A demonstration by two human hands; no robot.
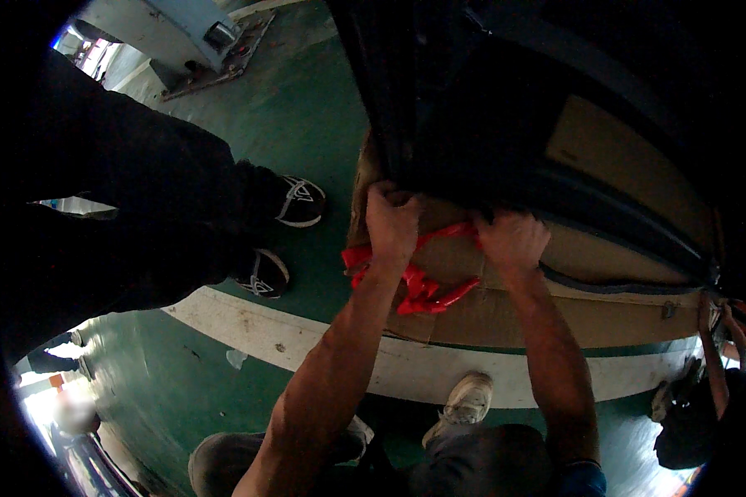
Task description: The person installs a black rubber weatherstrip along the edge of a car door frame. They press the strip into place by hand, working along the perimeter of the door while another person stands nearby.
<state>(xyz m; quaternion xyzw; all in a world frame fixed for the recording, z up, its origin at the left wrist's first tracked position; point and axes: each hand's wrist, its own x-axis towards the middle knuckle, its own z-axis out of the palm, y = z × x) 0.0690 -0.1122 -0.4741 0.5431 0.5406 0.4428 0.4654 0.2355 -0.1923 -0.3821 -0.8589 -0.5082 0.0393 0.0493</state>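
Note:
Both arms reach forward to the lower edge of a large dark panel [472, 124], which stands on flattened brown cardboard [547, 323]. My left hand [392, 222] is closed at the panel's near left corner; its fingertips are hidden against the dark edge. My right hand [512, 242] is closed further right along the same edge, with one end of a red plastic strip [427, 290] at its thumb side. The strip runs left from there and lies crumpled on the cardboard, around my left wrist. A dark flexible trim strip [613, 287] trails right from beside my right hand.
At left stands a person in dark trousers [157, 190] and black shoes [301, 201]. Another person's arms [711, 348] show at the right edge. A metal post base [199, 50] is bolted to the green floor [307, 91]. A white line [257, 327] curves across under the cardboard.

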